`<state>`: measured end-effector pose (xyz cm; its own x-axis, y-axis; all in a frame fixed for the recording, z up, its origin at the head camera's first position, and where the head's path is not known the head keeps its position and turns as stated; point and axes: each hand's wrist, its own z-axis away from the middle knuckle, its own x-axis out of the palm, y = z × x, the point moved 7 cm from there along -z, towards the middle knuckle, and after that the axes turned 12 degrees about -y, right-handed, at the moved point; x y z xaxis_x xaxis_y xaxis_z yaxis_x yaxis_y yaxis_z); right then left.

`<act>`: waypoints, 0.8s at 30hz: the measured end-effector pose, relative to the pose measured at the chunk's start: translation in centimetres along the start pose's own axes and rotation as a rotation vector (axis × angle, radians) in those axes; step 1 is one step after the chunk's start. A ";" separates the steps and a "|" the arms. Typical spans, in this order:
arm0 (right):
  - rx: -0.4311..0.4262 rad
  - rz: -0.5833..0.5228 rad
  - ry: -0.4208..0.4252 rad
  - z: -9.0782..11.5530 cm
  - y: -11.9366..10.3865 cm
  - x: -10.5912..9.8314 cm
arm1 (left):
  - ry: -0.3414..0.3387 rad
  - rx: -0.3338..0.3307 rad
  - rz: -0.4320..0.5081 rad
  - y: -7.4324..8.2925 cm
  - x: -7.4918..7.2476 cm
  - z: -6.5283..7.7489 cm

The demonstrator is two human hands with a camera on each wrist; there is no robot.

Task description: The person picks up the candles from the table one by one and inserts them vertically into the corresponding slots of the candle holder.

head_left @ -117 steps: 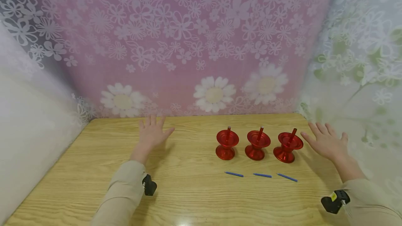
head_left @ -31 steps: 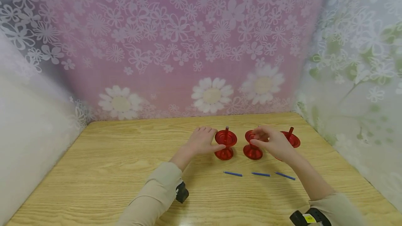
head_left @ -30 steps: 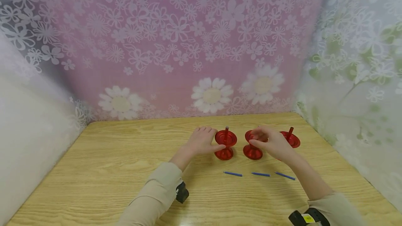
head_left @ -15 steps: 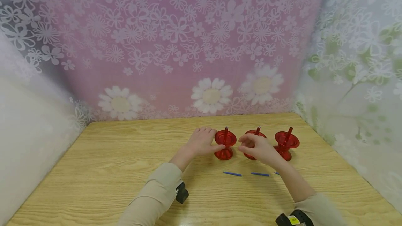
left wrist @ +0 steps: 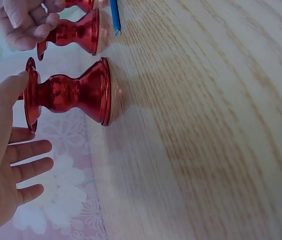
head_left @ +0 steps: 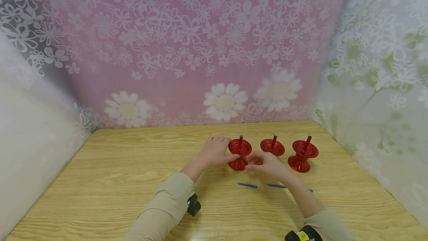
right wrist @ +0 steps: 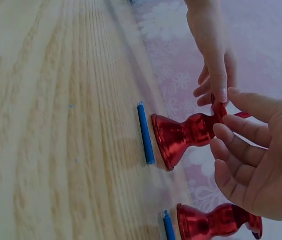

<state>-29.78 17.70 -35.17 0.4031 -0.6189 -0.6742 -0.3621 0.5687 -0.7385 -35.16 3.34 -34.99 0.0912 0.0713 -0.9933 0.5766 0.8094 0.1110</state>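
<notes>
"Pink cloth point(head_left: 214, 47) is hanging behind the counter point(head_left: 133, 155), where the leftmost red holder point(head_left: 239, 148) is standing, the left grip point(head_left: 215, 151) pinching its dish point(left wrist: 33, 102)."

"The right grip point(head_left: 267, 163) is hovering beside it, curved and empty; they should be keeping its base point(left wrist: 98, 90) flat."

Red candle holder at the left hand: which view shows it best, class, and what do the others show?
The left wrist view: the red candle holder is nearly whole, base and stem unobstructed. The head view shows its dish from above; in the right wrist view, the right hand partly hides it.
</notes>
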 end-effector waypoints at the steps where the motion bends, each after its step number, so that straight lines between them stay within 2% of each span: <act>1: 0.004 -0.003 -0.002 0.0 0.1 0.0 | -0.002 0.001 -0.002 0.0 0.0 0.0; 10: 0.023 -0.037 -0.032 -0.2 1.7 0.7 | -0.026 -0.008 0.002 0.1 -0.1 -0.1; 24: 0.018 -0.060 -0.158 -0.9 2.9 2.5 | -0.040 -0.006 -0.021 0.2 0.0 -0.1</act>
<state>-30.63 17.32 -39.00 0.5514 -0.5594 -0.6188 -0.3189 0.5441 -0.7760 -35.14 3.55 -34.92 0.1112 0.0311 -0.9933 0.5740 0.8139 0.0898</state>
